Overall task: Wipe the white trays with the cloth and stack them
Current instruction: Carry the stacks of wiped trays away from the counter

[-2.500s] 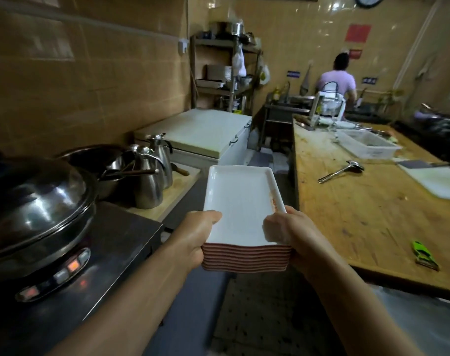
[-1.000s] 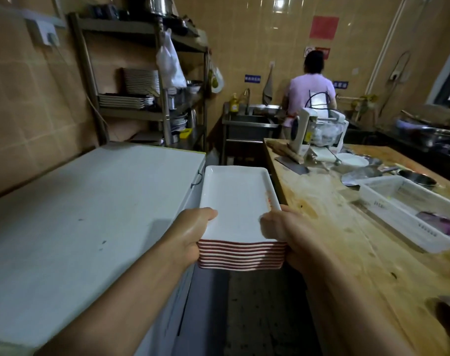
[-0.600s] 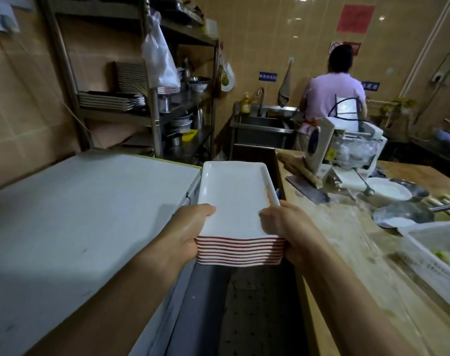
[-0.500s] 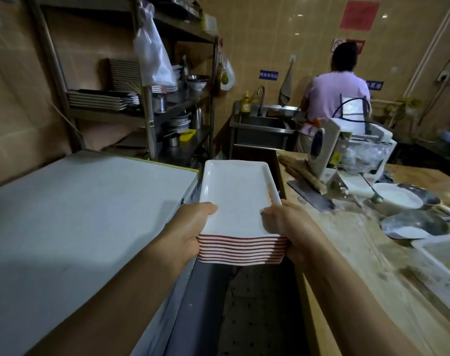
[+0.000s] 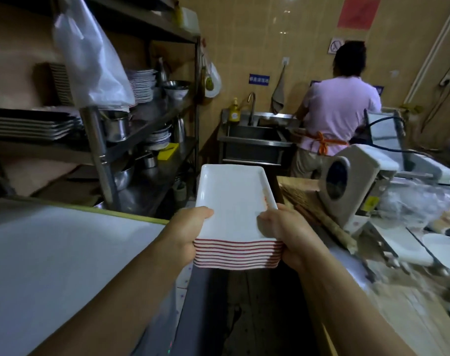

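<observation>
Left hand (image 5: 186, 233): grips the near left corner of the stack of white trays (image 5: 234, 201), thumb on the top tray's rim, fingers hidden under the stack.
Right hand (image 5: 286, 231): grips the near right corner likewise, thumb on top.
Stack of white trays: red-edged, held level in the air over the aisle, between the white chest lid (image 5: 57, 263) on the left and the wooden table (image 5: 388, 304) on the right.
Slicing machine (image 5: 352, 186): on the table, just right of the stack.
Metal rack (image 5: 100, 150): ahead left, loaded with plates, bowls and pots; a plastic bag (image 5: 90, 55) hangs on it.
Sink (image 5: 254, 132): straight ahead past the stack, with a person in a purple top (image 5: 339, 111) standing at it, back turned.
Change: rack, sink and person loom larger than half a second ago; grip unchanged.
</observation>
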The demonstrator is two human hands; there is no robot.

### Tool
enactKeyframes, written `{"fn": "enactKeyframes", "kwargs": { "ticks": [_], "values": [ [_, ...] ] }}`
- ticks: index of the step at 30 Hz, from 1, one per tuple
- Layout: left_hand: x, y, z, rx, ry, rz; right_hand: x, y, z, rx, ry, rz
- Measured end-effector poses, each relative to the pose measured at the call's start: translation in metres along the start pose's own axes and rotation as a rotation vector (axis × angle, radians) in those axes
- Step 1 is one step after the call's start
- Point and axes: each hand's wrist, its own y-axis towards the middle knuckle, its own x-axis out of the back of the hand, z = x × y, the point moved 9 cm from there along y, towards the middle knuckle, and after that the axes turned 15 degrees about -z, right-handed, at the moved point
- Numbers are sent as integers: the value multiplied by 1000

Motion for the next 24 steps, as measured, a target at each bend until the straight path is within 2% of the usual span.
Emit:
{"fn": "enactKeyframes", "kwargs": {
  "ticks": [9, 15, 24],
  "values": [
    [-66, 142, -61, -58, -35, -103, -66, 160, 52, -4, 54, 147],
    [-105, 230, -102, -37, -74, -202, -107, 263, 96, -15, 23, 246],
    [-130, 342, -160, -59, -109, -300, -184, 383, 135, -32, 2, 320]
  ]
}}
